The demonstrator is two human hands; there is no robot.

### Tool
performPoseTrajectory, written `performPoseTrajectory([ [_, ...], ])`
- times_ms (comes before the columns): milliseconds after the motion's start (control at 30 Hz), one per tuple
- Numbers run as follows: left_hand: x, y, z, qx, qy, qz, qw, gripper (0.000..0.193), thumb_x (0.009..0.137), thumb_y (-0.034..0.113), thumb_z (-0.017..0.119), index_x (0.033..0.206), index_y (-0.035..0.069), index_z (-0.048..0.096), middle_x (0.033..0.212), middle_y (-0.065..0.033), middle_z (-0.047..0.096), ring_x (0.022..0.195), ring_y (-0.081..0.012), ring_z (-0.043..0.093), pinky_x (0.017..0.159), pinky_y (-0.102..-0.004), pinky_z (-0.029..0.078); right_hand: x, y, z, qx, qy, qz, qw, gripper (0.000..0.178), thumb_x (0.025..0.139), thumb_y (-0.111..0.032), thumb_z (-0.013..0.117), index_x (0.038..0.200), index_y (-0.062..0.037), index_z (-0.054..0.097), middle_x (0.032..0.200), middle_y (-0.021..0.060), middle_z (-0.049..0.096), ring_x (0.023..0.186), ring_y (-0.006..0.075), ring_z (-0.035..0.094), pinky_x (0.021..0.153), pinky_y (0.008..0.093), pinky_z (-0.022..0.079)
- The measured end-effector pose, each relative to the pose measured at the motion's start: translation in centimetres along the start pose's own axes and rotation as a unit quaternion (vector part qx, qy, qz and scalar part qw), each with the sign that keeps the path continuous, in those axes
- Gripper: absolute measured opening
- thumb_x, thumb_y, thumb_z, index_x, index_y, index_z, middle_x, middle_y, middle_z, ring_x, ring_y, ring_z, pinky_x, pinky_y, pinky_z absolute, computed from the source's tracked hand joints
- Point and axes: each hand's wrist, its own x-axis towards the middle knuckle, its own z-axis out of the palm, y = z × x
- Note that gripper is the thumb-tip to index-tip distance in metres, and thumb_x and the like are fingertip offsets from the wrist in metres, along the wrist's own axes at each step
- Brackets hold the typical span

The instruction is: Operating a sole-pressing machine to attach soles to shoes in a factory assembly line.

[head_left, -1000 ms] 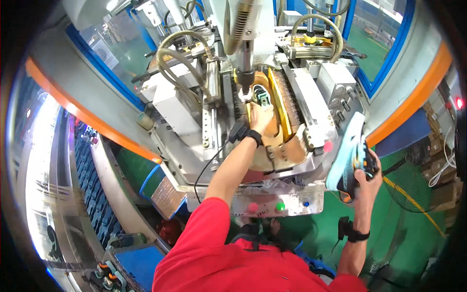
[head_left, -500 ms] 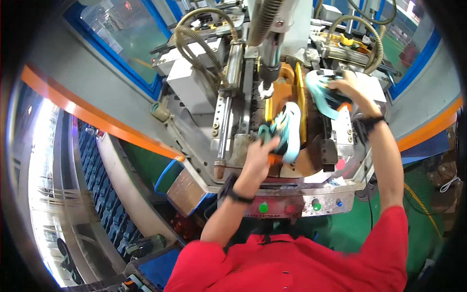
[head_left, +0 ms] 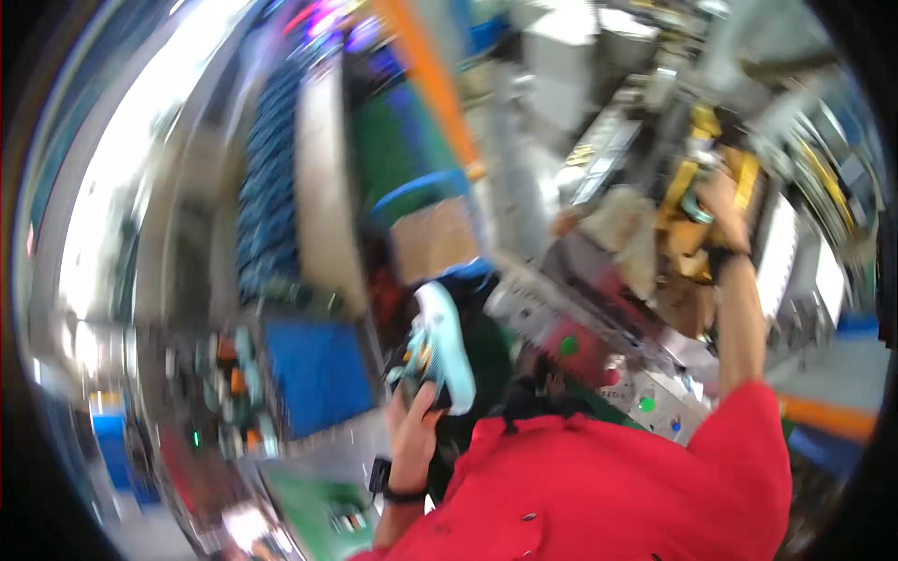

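My left hand [head_left: 412,432] is closed around a light teal sneaker [head_left: 451,351] with a pale sole, held in the air left of the machine's front panel. Out to the right, my right hand [head_left: 722,198] reaches between the yellow side plates [head_left: 745,178] of the machine. A second teal sneaker [head_left: 692,204] shows in part beneath its fingers, which appear closed on it. Motion blur hides the finer details there.
The machine's front panel [head_left: 599,360] carries green, red and blue buttons. A blue-framed carton [head_left: 435,238] stands beside it. At left are a blue board [head_left: 318,374], several teal and orange shoes [head_left: 238,379] and a long conveyor-like bed [head_left: 267,178]. An orange edge [head_left: 430,79] runs above.
The view has swung left. My left hand has carried its sneaker out of the machine to the left. My right hand has brought the other sneaker from the machine's right side in between the yellow plates.
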Motion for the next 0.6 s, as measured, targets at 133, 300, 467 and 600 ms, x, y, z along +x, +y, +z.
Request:
performPoseTrajectory([
  [133,-3.2,-4.9,-3.5,-0.118,0.101,-0.042,0.987,0.036,0.088,0.012,0.064,0.120,-0.002,0.056,0.109,-0.0072,0.062,0.093,-0.0178,0.062,0.075,-0.0308,0.052,-19.1,-17.6,-4.7,0.178,-0.015,-0.215,0.960,0.010,0.088,-0.006,0.054,0.089,0.0001,0.061,0.080,0.0188,0.062,0.079,0.0360,0.061,0.068,0.0400,0.047],
  [300,-5.2,-10.3,-6.4,-0.089,0.165,-0.070,0.980,0.028,0.086,0.012,0.067,0.105,-0.008,0.061,0.092,-0.0088,0.065,0.080,-0.0148,0.062,0.069,-0.0289,0.051,-31.6,-20.0,8.2,0.140,-0.144,-0.361,0.911,0.011,0.086,-0.012,0.059,0.092,-0.0030,0.060,0.094,0.0146,0.058,0.086,0.0347,0.058,0.073,0.0434,0.048],
  [467,-8.4,-15.3,-13.3,-0.148,0.293,-0.037,0.944,0.021,0.085,0.013,0.069,0.097,-0.004,0.064,0.085,-0.0066,0.063,0.072,-0.0156,0.060,0.061,-0.0316,0.051,-33.6,-20.0,13.6,0.112,-0.155,-0.427,0.884,0.010,0.088,-0.013,0.055,0.094,-0.0058,0.058,0.093,0.0148,0.057,0.091,0.0358,0.056,0.074,0.0462,0.047],
  [600,-11.8,-14.4,-18.8,-0.262,0.385,-0.039,0.884,0.023,0.083,0.017,0.071,0.096,0.000,0.064,0.086,-0.0092,0.063,0.072,-0.0199,0.062,0.058,-0.0366,0.052,-32.9,-21.5,13.2,0.116,-0.141,-0.412,0.893,0.011,0.082,-0.011,0.058,0.091,-0.0068,0.064,0.092,0.0160,0.063,0.090,0.0346,0.060,0.078,0.0418,0.048],
])
